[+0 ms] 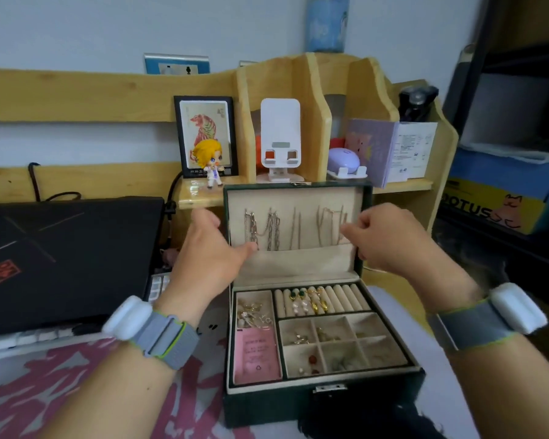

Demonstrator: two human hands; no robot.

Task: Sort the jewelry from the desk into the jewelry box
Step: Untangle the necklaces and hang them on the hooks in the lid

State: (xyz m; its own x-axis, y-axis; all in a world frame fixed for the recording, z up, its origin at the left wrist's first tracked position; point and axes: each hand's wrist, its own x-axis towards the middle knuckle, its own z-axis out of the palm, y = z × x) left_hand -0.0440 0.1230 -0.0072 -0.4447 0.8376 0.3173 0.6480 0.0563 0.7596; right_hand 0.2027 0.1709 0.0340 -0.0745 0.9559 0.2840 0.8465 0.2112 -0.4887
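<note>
A wooden desk (pixel 76 90) with a shelf unit stands against a pale wall, and a pink-and-white patterned mat (pixel 76 384) covers the near surface. I am looking down through the head camera at an open dark green jewelry box (pixel 324 394) standing on that mat, its lid (pixel 295 198) raised upright toward the shelf. Several chain necklaces (pixel 268 229) hang inside the lid above a fabric pocket. In the tray below, rings (pixel 308 301) sit in the padded rolls at the back, loose gold pieces (pixel 254 312) fill the left compartment above a pink card (pixel 257 356), and small items lie in the gridded cells (pixel 339 343) on the right.

My left hand (pixel 203 251) reaches to the lid's left edge, fingers spread, thumb pointing toward the chains. My right hand (pixel 390 239) is at the lid's right edge, fingers curled; I cannot tell whether it pinches a chain or the lid. Both are blurred.

I see no loose jewelry on the mat or desk, so sorting looks nearly finished; arranging the necklaces or closing the lid may be all that is left.
</note>
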